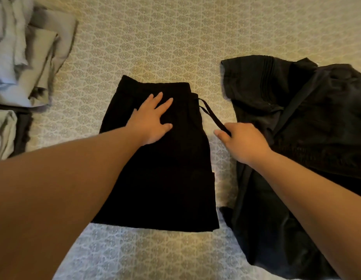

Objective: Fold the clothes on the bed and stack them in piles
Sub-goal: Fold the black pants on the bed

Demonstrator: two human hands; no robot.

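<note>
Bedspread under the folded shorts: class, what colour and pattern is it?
The cream bedspread has a repeating grey leaf-like motif, seen in the head view.

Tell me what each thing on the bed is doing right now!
black shorts: folded in half, lying flat
drawstring: pulled out sideways, pinched by right hand
left hand: flat, pressing the shorts
right hand: gripping the drawstring
dark garment: rumpled, unfolded
pale clothes: piled loosely
</note>
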